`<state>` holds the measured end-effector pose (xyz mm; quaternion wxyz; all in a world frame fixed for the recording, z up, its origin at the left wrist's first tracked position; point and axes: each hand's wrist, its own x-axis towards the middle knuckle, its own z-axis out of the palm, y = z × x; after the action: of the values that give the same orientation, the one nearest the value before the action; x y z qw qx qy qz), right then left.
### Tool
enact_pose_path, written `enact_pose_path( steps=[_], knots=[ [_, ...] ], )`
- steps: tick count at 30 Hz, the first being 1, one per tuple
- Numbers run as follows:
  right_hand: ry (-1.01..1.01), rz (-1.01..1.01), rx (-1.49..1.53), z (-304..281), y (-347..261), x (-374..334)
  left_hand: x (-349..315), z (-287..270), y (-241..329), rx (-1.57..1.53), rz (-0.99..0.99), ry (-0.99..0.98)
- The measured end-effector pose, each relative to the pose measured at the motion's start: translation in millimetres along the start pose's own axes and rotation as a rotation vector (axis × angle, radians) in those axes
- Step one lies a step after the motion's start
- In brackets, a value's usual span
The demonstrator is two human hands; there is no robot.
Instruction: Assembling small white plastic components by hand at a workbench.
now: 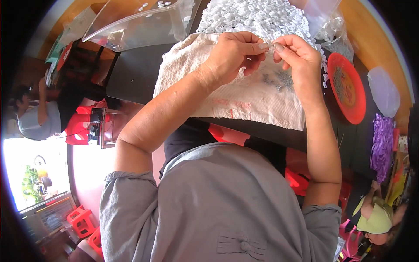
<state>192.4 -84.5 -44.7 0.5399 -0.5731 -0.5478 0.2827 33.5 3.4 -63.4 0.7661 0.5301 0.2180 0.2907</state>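
Both hands meet over a cream cloth [192, 89] spread on the dark table. My left hand [233, 56] pinches with thumb and forefinger, its other fingers curled. Close beside it, my right hand [301, 54] pinches too, the two sets of fingertips almost touching. Whatever sits between them is too small to make out. Below the right fingers lies a small heap of thin grey bits [283, 81] on the cloth. Just beyond the hands is a big pile of small white plastic pieces [253, 17], each with a hole.
A red plate [358, 98] holding grey bits stands at the right. A clear plastic bin [131, 37] with a few white pieces lies at the back left. Purple strands [380, 144] and a clear bag [338, 32] are at the right. Other people sit at far left and lower right.
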Motion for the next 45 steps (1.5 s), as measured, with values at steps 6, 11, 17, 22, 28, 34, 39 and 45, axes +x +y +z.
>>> enact_pose_path(
  steps=[6, 11, 17, 22, 28, 34, 39, 45],
  knots=[
    [0.034, -0.019, -0.035, 1.0, 1.5, 0.0, 0.4, 1.0, -0.8, 0.048, 0.032, 0.043],
    [0.037, -0.046, -0.12, 5.0, -1.4, -0.8, -2.8, 4.2, -0.2, 0.083, 0.052, 0.066],
    [0.015, -0.192, -0.243, 4.5, 2.3, -1.1, -4.5, 4.9, 0.5, 0.154, 0.063, 0.075],
    [0.012, -0.239, -0.314, 8.0, 5.0, -2.3, -7.4, 7.6, -3.2, 0.207, 0.069, 0.119],
    [-0.004, -0.059, -0.208, 13.1, 5.5, -5.0, -11.4, 12.7, -5.5, 0.201, 0.102, 0.204],
    [-0.015, 0.072, -0.025, 20.8, 1.5, -4.8, -10.7, 13.9, -8.4, 0.248, 0.145, 0.256],
    [0.001, 0.072, 0.008, 21.0, 3.0, -0.5, -6.6, 5.3, -5.3, 0.267, 0.186, 0.219],
    [0.29, 0.003, 0.001, -26.6, 10.3, 22.3, 6.6, -6.1, -6.0, 0.195, 0.12, 0.33]
  ],
)
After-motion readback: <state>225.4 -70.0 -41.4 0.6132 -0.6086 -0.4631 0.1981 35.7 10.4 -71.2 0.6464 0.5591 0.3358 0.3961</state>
